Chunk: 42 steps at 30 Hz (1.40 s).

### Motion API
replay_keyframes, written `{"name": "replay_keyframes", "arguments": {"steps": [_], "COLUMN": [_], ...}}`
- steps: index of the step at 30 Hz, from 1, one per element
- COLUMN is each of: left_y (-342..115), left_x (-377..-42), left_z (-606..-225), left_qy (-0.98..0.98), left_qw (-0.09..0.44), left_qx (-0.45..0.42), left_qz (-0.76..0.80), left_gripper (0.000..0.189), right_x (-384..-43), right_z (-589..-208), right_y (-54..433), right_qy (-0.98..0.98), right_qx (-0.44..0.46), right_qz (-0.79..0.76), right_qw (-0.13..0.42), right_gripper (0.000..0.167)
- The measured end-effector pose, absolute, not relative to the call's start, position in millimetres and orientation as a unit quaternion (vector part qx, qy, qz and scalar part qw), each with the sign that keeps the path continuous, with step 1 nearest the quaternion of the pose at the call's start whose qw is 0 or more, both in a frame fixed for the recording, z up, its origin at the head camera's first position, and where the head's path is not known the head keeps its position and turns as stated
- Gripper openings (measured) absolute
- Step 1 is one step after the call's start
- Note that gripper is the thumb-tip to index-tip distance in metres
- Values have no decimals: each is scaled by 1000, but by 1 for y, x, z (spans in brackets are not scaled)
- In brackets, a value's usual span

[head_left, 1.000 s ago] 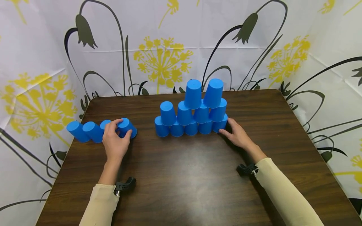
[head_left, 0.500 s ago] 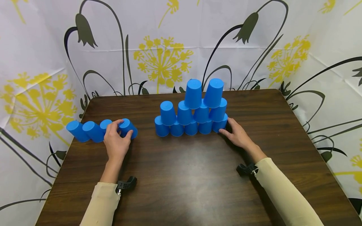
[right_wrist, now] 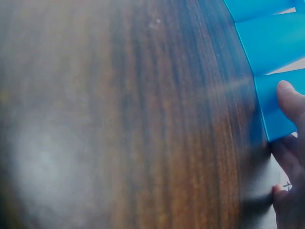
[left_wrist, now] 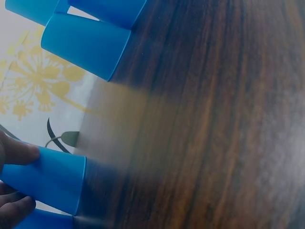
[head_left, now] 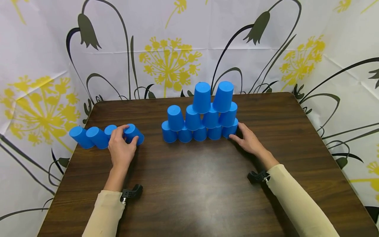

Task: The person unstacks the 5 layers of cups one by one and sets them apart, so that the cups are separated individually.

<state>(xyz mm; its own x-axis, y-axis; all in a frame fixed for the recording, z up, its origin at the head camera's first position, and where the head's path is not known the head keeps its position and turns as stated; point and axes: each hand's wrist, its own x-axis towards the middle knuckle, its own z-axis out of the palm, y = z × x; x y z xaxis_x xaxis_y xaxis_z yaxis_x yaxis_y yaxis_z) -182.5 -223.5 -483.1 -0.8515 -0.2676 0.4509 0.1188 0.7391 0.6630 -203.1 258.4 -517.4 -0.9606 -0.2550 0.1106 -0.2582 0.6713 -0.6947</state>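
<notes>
At the left, my left hand (head_left: 122,149) grips an upside-down blue cup (head_left: 133,134), thumb on its near side and fingers around the back. In the left wrist view the same cup (left_wrist: 52,179) stands on the table between thumb and fingers. A stepped stack of blue cups (head_left: 199,133) rises mid-table: a bottom row of several, a second row, and two cups on top toward the right. My right hand (head_left: 250,140) holds the bottom row's rightmost cup (head_left: 230,129) at its side. The right wrist view has my thumb against that cup (right_wrist: 274,102).
Left of my left hand stand more upside-down blue cups (head_left: 97,138) in a row, near the left edge of the brown wooden table (head_left: 195,184). A flower-patterned cloth (head_left: 231,42) hangs behind and beside the table.
</notes>
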Motion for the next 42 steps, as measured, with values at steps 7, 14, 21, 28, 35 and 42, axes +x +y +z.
{"name": "replay_keyframes", "arguments": {"steps": [7, 14, 21, 28, 35, 42], "left_y": [-224, -220, -183, -125, -82, -47], "left_x": [-178, -172, -173, -173, -183, -199], "left_z": [-476, -450, -412, -382, -357, -343], "left_qy": [-891, -870, -833, -795, -798, -810], "left_qw": [284, 327, 363, 334, 305, 273], "left_qx": [37, 19, -87, -208, -278, -307], "left_qz": [-351, -369, -409, -461, -439, -419], "left_gripper": [52, 52, 48, 54, 62, 65], "right_x": [-203, -204, -203, -203, -203, -204], "right_z": [-516, -515, -515, -516, -517, -515], "right_y": [257, 256, 257, 257, 258, 258], "right_qy": [-916, -917, -917, -918, -918, -919], "right_qx": [138, 136, 136, 130, 134, 128], "right_qz": [377, 376, 375, 373, 374, 373], "right_qw": [-2, -7, -5, -11, -12, -13], "right_gripper": [70, 71, 70, 70, 69, 70]}}
